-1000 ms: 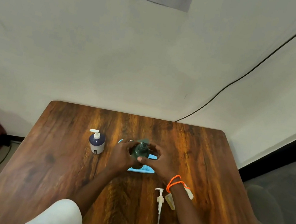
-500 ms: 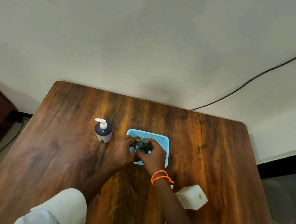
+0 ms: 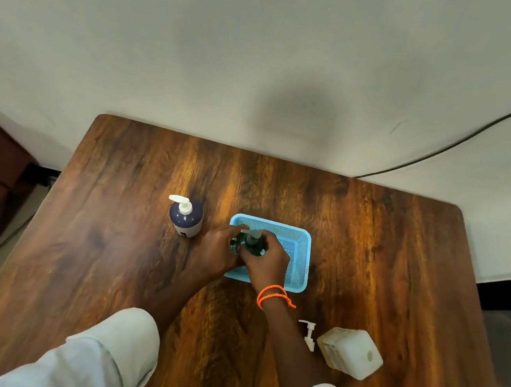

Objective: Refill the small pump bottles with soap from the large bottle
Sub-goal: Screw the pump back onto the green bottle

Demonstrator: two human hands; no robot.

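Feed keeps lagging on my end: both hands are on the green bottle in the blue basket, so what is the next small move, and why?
Probably twist the pump head. The left hand grips the green bottle in the blue basket, and the right hand holds its top.

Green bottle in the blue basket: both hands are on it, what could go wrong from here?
The green bottle sits in a light mesh blue basket; twisting by the left hand and right hand could tip or slide both. The large bottle lies on its side by the right forearm, its loose pump beside it, so it might leak or get knocked.
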